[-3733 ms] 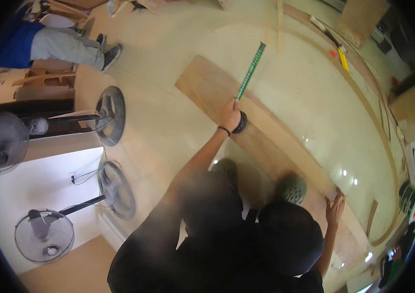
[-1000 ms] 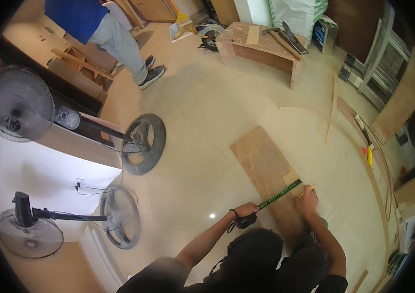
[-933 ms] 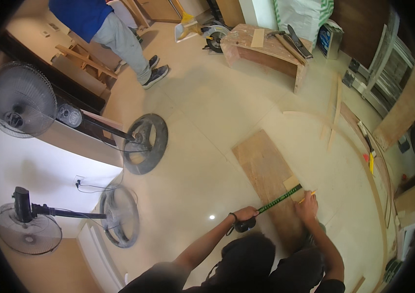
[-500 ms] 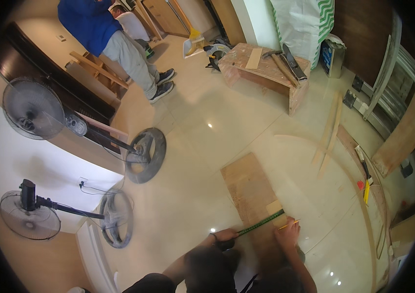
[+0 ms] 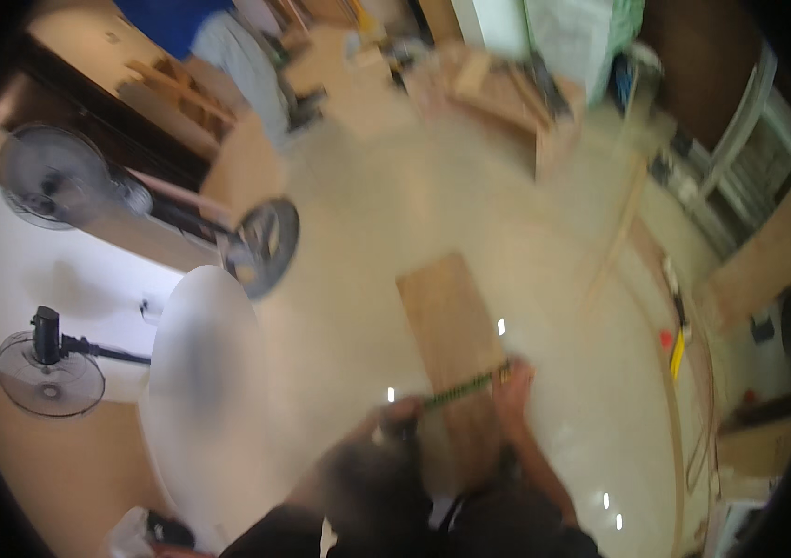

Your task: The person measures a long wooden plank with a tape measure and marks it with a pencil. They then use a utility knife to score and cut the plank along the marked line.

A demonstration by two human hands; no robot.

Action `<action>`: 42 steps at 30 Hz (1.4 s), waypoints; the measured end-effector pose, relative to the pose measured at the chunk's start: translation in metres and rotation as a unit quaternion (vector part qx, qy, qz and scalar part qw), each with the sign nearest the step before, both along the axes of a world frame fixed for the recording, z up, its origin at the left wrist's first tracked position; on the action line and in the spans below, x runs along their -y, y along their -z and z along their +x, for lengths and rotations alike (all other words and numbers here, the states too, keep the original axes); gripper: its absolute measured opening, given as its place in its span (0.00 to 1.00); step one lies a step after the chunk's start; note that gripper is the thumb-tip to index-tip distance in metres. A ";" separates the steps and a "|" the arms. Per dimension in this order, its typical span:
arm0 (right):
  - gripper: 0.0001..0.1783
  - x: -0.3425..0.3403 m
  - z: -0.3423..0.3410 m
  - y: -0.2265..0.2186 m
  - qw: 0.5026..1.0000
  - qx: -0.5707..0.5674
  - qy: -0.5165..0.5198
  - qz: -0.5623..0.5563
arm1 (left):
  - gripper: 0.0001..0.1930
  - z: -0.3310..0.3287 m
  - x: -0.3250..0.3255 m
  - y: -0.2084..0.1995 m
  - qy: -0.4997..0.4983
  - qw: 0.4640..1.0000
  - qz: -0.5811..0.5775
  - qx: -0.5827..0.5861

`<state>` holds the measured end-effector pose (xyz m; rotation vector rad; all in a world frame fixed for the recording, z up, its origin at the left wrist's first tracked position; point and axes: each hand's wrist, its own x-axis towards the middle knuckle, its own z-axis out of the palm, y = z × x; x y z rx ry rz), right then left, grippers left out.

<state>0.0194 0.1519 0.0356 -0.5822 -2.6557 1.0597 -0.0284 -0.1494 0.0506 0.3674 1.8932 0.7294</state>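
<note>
A long brown wooden board (image 5: 451, 321) lies on the floor before me, running down toward my knees. Across it stretches the green blade of a tape measure (image 5: 458, 392). My left hand (image 5: 400, 411) is closed round the dark case of the tape at the board's left edge. At the right edge my right hand (image 5: 512, 391) is closed by the blade's far end. The yellow pencil seen in those fingers half a second ago is smeared by motion now. A small pale wood piece seen earlier under the blade cannot be made out.
Two standing fans, one upper (image 5: 51, 177) and one lower (image 5: 49, 372), are at left. A large pale blurred shape (image 5: 205, 372) hides the lower fan's base. A person in grey trousers (image 5: 242, 74) stands far left. A wooden step bench (image 5: 498, 88) and a ladder (image 5: 739, 177) are beyond.
The view has shifted and blurred, so most things sit higher and farther left. The pale shape has come in at left. Both hands stay at the ends of the tape.
</note>
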 end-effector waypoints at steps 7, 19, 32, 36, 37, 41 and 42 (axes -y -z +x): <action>0.23 -0.013 -0.008 0.015 0.985 -0.023 -0.005 -0.169 | 0.20 -0.013 0.014 0.020 0.027 1.000 -0.010 -0.002; 0.17 -0.020 -0.013 -0.008 0.958 -0.056 0.073 -0.272 | 0.20 -0.017 0.005 0.003 -0.062 0.991 -0.037 0.114; 0.18 -0.092 0.027 -0.043 0.974 0.012 0.044 -0.223 | 0.21 -0.020 0.007 0.008 -0.055 0.994 -0.045 0.089; 0.16 -0.087 0.000 -0.033 0.952 0.021 0.007 -0.304 | 0.21 -0.015 0.008 0.008 -0.072 0.995 -0.018 0.059; 0.16 -0.082 -0.008 -0.028 0.963 0.035 -0.014 -0.269 | 0.21 -0.015 0.007 0.008 -0.073 0.996 -0.013 0.049; 0.16 -0.054 -0.024 -0.005 0.967 0.050 -0.134 -0.210 | 0.21 -0.020 0.006 0.005 -0.083 0.993 -0.050 0.063; 0.17 -0.048 -0.027 0.000 0.962 0.054 -0.162 -0.215 | 0.21 -0.024 0.006 0.004 -0.071 0.995 -0.058 0.048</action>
